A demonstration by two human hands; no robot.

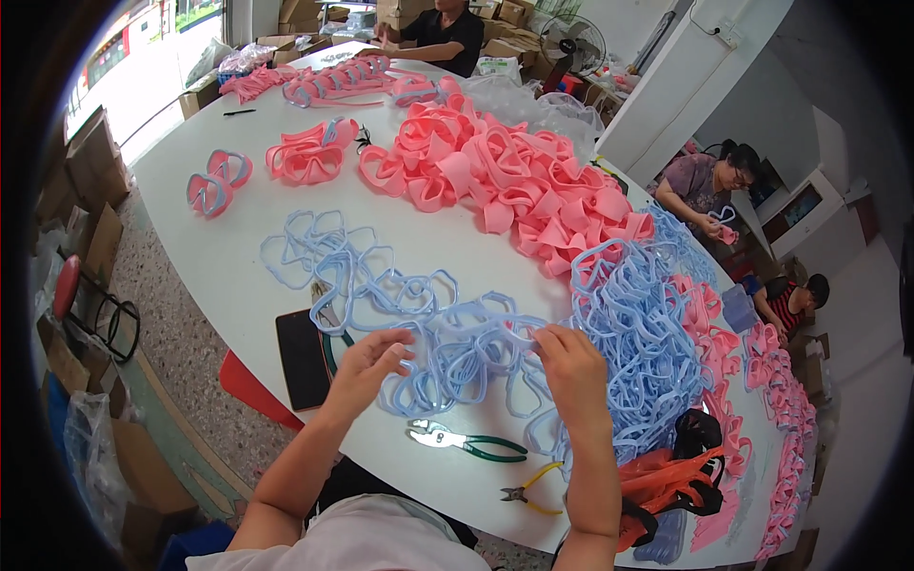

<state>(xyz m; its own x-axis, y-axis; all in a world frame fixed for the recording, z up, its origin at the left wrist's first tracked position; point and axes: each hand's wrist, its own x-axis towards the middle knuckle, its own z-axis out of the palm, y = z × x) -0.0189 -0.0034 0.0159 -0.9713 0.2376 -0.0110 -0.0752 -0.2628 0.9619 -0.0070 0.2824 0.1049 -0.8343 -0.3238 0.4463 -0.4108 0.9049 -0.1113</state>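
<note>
My right hand (pixel 574 369) pinches a pale blue rubbery ring (pixel 490 314) between thumb and fingers, above the table. To its left my left hand (pixel 369 369) hovers with loosely curled fingers apart, and nothing shows clearly in its grip. Loose blue rings (pixel 457 366) lie tangled on the table below and between both hands. By my right hand rises a large heap of similar blue rings (pixel 633 352). Nearer me lie slip-joint pliers with green handles (pixel 493 447) and small cutters with yellow handles (pixel 543 471). Beside my left hand rests a black flat phone-like slab (pixel 303 360).
Soft pink goggle-shaped pieces (pixel 495 162) are heaped beyond on the white table (pixel 209 257). A few pink pieces with blue rims (pixel 219 181) lie far left. An orange-red plastic bag (pixel 662 485) is at right. Other people (pixel 709 190) work around the table.
</note>
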